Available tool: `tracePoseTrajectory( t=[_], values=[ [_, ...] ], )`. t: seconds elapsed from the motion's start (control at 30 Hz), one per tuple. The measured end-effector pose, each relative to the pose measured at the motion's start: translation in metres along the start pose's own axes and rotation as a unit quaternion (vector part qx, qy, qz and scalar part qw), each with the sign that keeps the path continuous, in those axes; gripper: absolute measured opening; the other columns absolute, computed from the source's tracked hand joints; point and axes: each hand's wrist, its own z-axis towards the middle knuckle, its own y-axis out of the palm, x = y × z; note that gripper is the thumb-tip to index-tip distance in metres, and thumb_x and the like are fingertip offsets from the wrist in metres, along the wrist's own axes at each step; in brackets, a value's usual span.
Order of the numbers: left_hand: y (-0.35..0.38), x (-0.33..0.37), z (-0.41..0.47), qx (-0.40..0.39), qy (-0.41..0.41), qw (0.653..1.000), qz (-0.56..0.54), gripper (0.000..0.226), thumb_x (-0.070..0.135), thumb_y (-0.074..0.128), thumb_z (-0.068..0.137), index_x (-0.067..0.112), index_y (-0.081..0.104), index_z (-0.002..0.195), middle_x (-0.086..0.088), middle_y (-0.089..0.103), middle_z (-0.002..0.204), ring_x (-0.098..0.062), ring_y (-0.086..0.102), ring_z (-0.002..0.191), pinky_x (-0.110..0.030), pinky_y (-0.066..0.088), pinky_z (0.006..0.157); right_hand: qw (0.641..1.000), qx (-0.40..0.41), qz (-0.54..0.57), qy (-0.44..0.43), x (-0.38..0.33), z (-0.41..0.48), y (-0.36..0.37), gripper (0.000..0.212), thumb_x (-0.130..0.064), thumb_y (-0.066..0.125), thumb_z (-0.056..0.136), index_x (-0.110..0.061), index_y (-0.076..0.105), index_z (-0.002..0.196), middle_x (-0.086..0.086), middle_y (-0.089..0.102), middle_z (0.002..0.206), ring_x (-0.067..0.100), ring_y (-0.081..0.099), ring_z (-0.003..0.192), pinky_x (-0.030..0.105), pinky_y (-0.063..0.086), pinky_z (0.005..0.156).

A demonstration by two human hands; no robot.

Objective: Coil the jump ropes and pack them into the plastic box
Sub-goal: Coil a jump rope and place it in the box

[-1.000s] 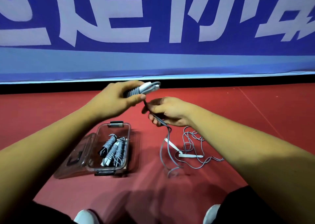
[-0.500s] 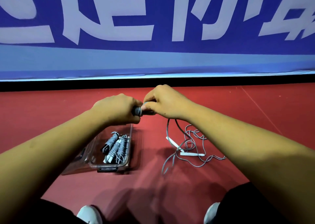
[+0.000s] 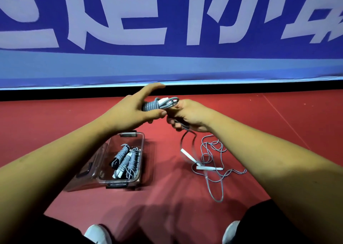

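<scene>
My left hand (image 3: 130, 111) holds a grey jump rope bundle (image 3: 159, 104), cord wound round its white handles, with the thumb under it and the index finger stretched out above. My right hand (image 3: 187, 116) grips the free grey cord just right of the bundle; the cord hangs down from that fist to the floor. A loose jump rope (image 3: 209, 162) with white handles lies tangled on the red floor below my right hand. The clear plastic box (image 3: 143, 141) stands open on the floor under my left forearm, with three coiled ropes (image 3: 126, 160) inside.
The box's lid (image 3: 83, 176) hangs off its left side. A blue banner wall (image 3: 167, 67) with a black base strip runs across the back. My white shoes (image 3: 98, 234) and dark trousers show at the bottom edge.
The hands rose and drew slightly apart. My left hand opened its index finger, baring the wound bundle, while my right hand dropped below and right with the cord.
</scene>
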Motion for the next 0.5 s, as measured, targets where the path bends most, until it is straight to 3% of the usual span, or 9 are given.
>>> tracePoseTrajectory(
  t=[0.07, 0.17, 0.27, 0.37, 0.5],
  values=[
    [-0.003, -0.003, 0.002, -0.002, 0.001, 1.000, -0.009, 0.046, 0.023, 0.070, 0.090, 0.035, 0.055, 0.133, 0.011, 0.064, 0.068, 0.001, 0.049, 0.048, -0.005, 0.034, 0.045, 1.000, -0.006, 0.004, 0.014, 0.007, 0.002, 0.007, 0.022, -0.019, 0.047, 0.102, -0.009, 0.064, 0.094, 0.005, 0.047, 0.060, 0.018, 0.040, 0.056, 0.029, 0.032, 0.055],
    [-0.012, -0.018, 0.009, 0.049, -0.028, 0.998, 0.038, 0.020, 0.026, 0.073, 0.088, 0.026, 0.066, 0.107, 0.010, 0.058, 0.063, 0.003, 0.047, 0.045, -0.007, 0.033, 0.042, 0.999, -0.003, -0.043, 0.015, 0.005, -0.002, 0.020, 0.031, -0.026, 0.039, 0.105, -0.011, 0.063, 0.094, 0.003, 0.044, 0.058, 0.019, 0.043, 0.052, 0.029, 0.033, 0.057],
    [-0.018, -0.036, 0.013, 0.067, -0.040, 0.983, 0.168, 0.020, 0.034, 0.075, 0.084, 0.029, 0.063, 0.099, 0.009, 0.059, 0.070, -0.001, 0.053, 0.060, -0.026, 0.043, 0.057, 0.989, 0.031, -0.143, 0.002, -0.008, -0.007, 0.033, 0.029, -0.021, 0.040, 0.104, -0.005, 0.062, 0.095, 0.005, 0.039, 0.057, 0.015, 0.036, 0.047, 0.023, 0.034, 0.049],
    [-0.013, -0.046, 0.013, 0.069, -0.053, 0.947, 0.310, 0.026, 0.043, 0.070, 0.085, 0.033, 0.055, 0.104, 0.007, 0.061, 0.080, -0.025, 0.061, 0.078, -0.034, 0.047, 0.065, 0.913, 0.053, -0.400, -0.060, -0.014, -0.006, 0.042, 0.026, -0.016, 0.051, 0.094, -0.002, 0.057, 0.074, 0.005, 0.045, 0.060, 0.017, 0.038, 0.053, 0.031, 0.034, 0.054],
    [-0.001, -0.042, 0.012, 0.085, -0.075, 0.899, 0.423, 0.025, 0.046, 0.059, 0.088, 0.037, 0.053, 0.111, -0.004, 0.067, 0.096, -0.035, 0.064, 0.086, -0.035, 0.048, 0.068, 0.844, 0.062, -0.528, -0.064, -0.020, -0.008, 0.051, 0.035, -0.022, 0.052, 0.094, -0.016, 0.039, 0.063, 0.004, 0.047, 0.068, 0.030, 0.048, 0.070, 0.032, 0.031, 0.058]
  ],
)
